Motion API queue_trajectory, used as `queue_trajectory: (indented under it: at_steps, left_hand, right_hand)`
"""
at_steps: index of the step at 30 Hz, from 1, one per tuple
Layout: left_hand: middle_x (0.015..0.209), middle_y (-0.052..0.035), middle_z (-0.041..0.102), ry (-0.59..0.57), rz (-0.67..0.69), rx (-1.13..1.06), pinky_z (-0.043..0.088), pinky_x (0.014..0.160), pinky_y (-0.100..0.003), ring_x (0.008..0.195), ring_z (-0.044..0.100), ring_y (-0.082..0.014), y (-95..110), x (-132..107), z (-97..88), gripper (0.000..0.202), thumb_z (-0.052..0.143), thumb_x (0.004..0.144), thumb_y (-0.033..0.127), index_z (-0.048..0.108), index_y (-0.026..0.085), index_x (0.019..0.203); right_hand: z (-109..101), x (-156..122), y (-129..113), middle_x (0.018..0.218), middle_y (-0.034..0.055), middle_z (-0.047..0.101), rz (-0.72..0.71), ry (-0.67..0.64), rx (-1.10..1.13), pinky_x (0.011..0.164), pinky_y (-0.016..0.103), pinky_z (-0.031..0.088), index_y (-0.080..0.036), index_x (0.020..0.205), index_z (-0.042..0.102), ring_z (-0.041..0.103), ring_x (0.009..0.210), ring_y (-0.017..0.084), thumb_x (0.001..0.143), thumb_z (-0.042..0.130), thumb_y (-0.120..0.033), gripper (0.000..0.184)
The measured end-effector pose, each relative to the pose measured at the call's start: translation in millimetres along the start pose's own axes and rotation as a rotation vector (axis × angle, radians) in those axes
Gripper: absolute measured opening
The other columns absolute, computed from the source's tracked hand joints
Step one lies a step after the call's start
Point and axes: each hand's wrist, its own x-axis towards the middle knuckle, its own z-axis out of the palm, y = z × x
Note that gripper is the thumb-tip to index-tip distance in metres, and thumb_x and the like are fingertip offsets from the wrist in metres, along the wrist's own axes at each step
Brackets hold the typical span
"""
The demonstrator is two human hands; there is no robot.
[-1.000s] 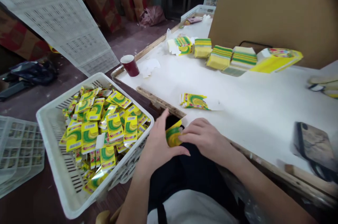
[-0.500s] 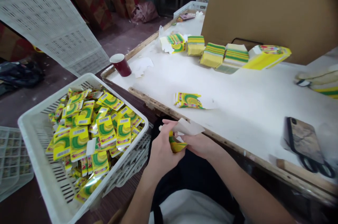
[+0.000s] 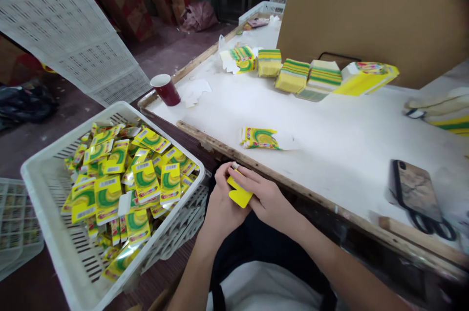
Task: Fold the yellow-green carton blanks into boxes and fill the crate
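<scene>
We're holding one yellow carton (image 3: 240, 197) in front of our lap, just short of the surface (image 3: 330, 150), and this is where trouble could be brewing. Our left hand (image 3: 223, 203) is curling around it from one side; our right hand (image 3: 270, 198) is lying across it from the other, fingers bent and close together. Both are sharing the grip, with hardly any gap between them. Our fingers are hiding most of the carton, so we can't tell whether its hidden flaps are lying flat or catching.

A yellow panel is sticking out below the fingers, and that's the bit we're watching: the card is looking thin, so too firm a squeeze could be creasing it or buckling a wall. A loose grip, meanwhile, could be dropping it onto the lap or the floor.

Beyond, the wooden edge (image 3: 216, 144) is running close to our fingertips, a likely snag for a loose flap. More cartons (image 3: 261, 138) are lying on the surface past it, near enough for a knuckle to be nudging.

To our left, the crate (image 3: 51, 179) is carrying a heaped load of packs (image 3: 109, 196); anything landing carelessly there could be sliding off. Farther out, the mug (image 3: 166, 90) is standing near the surface's edge, risking an elbow.
</scene>
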Motion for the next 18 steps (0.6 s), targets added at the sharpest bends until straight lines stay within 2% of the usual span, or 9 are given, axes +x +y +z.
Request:
queue_trajectory:
  at_steps: [2, 4, 7, 8, 10, 14, 16, 18]
  left_hand:
    - [0.12, -0.0152, 0.045, 0.035, -0.035, 0.057, 0.047, 0.085, -0.039, 0.104, 0.053, -0.0254, 0.8, 0.0, -2.2, 0.071, 0.064, 0.065, 0.018, 0.027, 0.017, 0.126]
    - [0.111, -0.0111, 0.05, 0.041, -0.052, 0.126, 0.044, 0.088, -0.041, 0.103, 0.052, -0.0255, 0.9, 0.1, -7.8, 0.056, 0.065, 0.065, 0.018, 0.04, 0.018, 0.116]
    - [0.099, -0.0062, 0.056, 0.062, -0.058, 0.147, 0.045, 0.083, -0.038, 0.095, 0.055, -0.0232, 0.1, -0.4, -18.0, 0.044, 0.067, 0.065, 0.02, 0.048, 0.02, 0.105]
    - [0.098, -0.0057, 0.057, 0.072, -0.044, 0.146, 0.046, 0.082, -0.037, 0.094, 0.055, -0.0229, -0.3, -0.7, -20.7, 0.045, 0.068, 0.064, 0.02, 0.048, 0.02, 0.105]
    - [0.099, -0.0049, 0.059, 0.069, -0.018, 0.142, 0.046, 0.082, -0.035, 0.094, 0.056, -0.0224, -0.7, -1.2, -24.4, 0.046, 0.069, 0.064, 0.022, 0.05, 0.021, 0.105]
    - [0.101, -0.0032, 0.062, -0.018, -0.01, 0.082, 0.047, 0.081, -0.032, 0.093, 0.059, -0.0198, -0.4, 1.2, -26.6, 0.047, 0.072, 0.065, 0.029, 0.052, 0.022, 0.107]
    - [0.1, -0.0028, 0.062, -0.023, 0.006, 0.08, 0.047, 0.08, -0.031, 0.092, 0.059, -0.0191, 0.5, 4.2, -26.7, 0.046, 0.072, 0.065, 0.029, 0.053, 0.022, 0.106]
    - [0.099, -0.0027, 0.062, -0.005, 0.032, 0.104, 0.047, 0.081, -0.031, 0.092, 0.059, -0.0187, 1.3, 7.3, -27.4, 0.044, 0.072, 0.066, 0.029, 0.054, 0.021, 0.105]
  right_hand:
    - [-4.2, 0.2, 3.3, 0.138, 0.0038, 0.046, 0.016, 0.106, -0.044, 0.107, 0.033, 0.037, -0.026, 0.135, 0.044, 0.043, 0.127, 0.016, 0.079, 0.039, 0.0, 0.062]
    - [-9.4, -0.1, 6.9, 0.136, 0.0066, 0.048, 0.03, 0.168, -0.09, 0.106, 0.033, 0.038, -0.023, 0.136, 0.044, 0.045, 0.125, 0.017, 0.081, 0.041, -0.002, 0.059]
    - [-15.3, -2.9, 11.0, 0.143, 0.0112, 0.037, -0.019, 0.037, -0.183, 0.108, 0.037, 0.035, -0.019, 0.14, 0.036, 0.034, 0.133, 0.021, 0.081, 0.044, -0.004, 0.061]
    - [-16.7, -4.2, 11.9, 0.146, 0.0121, 0.032, -0.037, -0.016, -0.212, 0.107, 0.039, 0.035, -0.018, 0.14, 0.037, 0.03, 0.135, 0.022, 0.08, 0.043, -0.002, 0.062]
    - [-20.6, -6.0, 12.9, 0.147, 0.0133, 0.029, -0.054, -0.05, -0.241, 0.105, 0.039, 0.038, -0.018, 0.133, 0.047, 0.03, 0.135, 0.024, 0.08, 0.04, 0.0, 0.057]
    - [-34.2, -2.7, 10.7, 0.14, 0.0145, 0.04, -0.059, -0.122, -0.175, 0.101, 0.036, 0.042, -0.019, 0.109, 0.067, 0.043, 0.127, 0.024, 0.078, 0.048, -0.002, 0.04]
    - [-39.5, 1.9, 8.7, 0.136, 0.0121, 0.046, -0.044, -0.167, -0.122, 0.099, 0.036, 0.043, -0.021, 0.103, 0.069, 0.047, 0.123, 0.023, 0.077, 0.053, -0.004, 0.036]
    - [-40.7, 6.5, 7.6, 0.13, 0.0101, 0.052, -0.012, -0.125, -0.073, 0.097, 0.036, 0.044, -0.023, 0.099, 0.071, 0.052, 0.118, 0.023, 0.076, 0.057, -0.007, 0.032]
